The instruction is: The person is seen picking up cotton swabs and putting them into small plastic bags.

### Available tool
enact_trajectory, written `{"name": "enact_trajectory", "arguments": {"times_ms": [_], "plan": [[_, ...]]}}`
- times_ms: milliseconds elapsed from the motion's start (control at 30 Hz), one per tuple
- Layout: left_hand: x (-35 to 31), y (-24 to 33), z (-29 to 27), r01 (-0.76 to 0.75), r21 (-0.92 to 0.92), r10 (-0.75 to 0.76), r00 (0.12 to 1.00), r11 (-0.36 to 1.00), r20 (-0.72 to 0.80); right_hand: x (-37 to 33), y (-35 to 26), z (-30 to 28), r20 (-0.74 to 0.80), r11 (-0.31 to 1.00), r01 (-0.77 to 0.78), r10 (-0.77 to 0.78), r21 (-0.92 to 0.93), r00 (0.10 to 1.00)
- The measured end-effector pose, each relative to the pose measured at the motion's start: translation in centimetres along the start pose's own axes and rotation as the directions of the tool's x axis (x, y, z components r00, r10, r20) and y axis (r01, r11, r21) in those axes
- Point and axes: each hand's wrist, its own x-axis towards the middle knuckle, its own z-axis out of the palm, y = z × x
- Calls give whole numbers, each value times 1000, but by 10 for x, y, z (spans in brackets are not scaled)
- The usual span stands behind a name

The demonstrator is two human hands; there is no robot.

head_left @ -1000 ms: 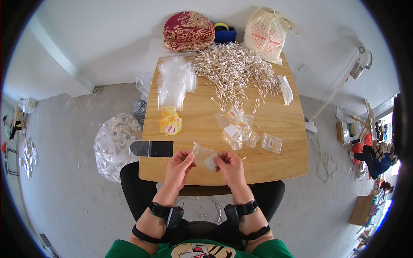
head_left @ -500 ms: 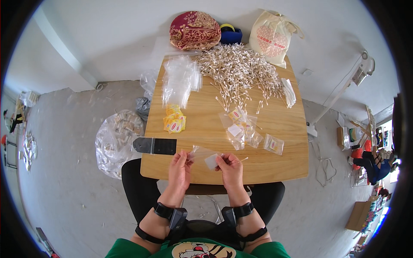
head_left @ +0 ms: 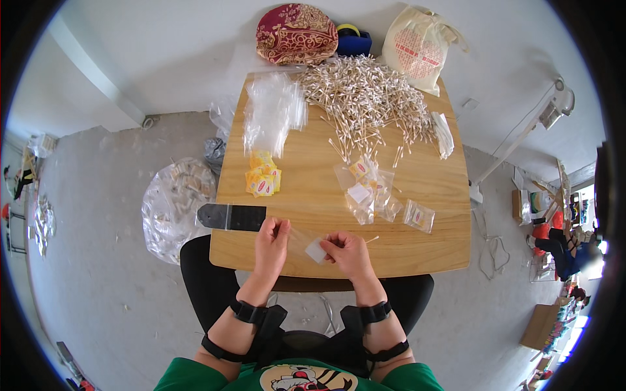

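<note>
Near the front edge of the table, my left hand [head_left: 270, 247] is closed, its thumb and fingers pinching one end of a clear plastic bag [head_left: 297, 242]. My right hand [head_left: 350, 253] is also closed, gripping the other end beside a small white square [head_left: 315, 250] that shows at the bag. Whether the square lies inside the bag or against it I cannot tell. A cotton swab [head_left: 372, 239] sticks out past the right hand's knuckles; whether it is held is unclear. Left of the hands lies a black flat strip [head_left: 246, 218] with a rounded end.
Behind are yellow sachets [head_left: 263, 180], stacked clear bags [head_left: 270, 117] and a large heap of cotton swabs [head_left: 365, 98]. Filled small bags [head_left: 368, 192] and one apart [head_left: 418, 216] lie right. A tape dispenser [head_left: 354, 44], patterned cloth item [head_left: 297, 34] and drawstring bag [head_left: 417, 49] stand at the back.
My left hand has curled tighter at the bag's end. The bag now slants down toward the right hand, and the white square has tilted. The view has shifted slightly.
</note>
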Motion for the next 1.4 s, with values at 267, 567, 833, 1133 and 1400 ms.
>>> {"name": "enact_trajectory", "arguments": {"times_ms": [267, 567, 833, 1133, 1400], "plan": [[0, -20, -8, -201, 346, 244, 966, 916, -83, 12, 11, 1, -26, 999, -6, 7, 41, 1000], [6, -28, -17, -127, 822, 209, 978, 555, 10, 12, 2, -22, -354, 913, 244, -358, -328, 864], [3, 18, 2, 530, -379, -392, 836, 758, 385, 3, -25, 10, -129, 580, 604, -771, -547, 624], [39, 0, -13, 158, 209, -193, 968, 965, 160, 22, -27, 15, -8, 598, 631, -729, -494, 684], [99, -19, -37, -54, 742, 258, 952, 668, -163, 38, -20, -31, -283, 701, 350, -617, -622, 734]]}}
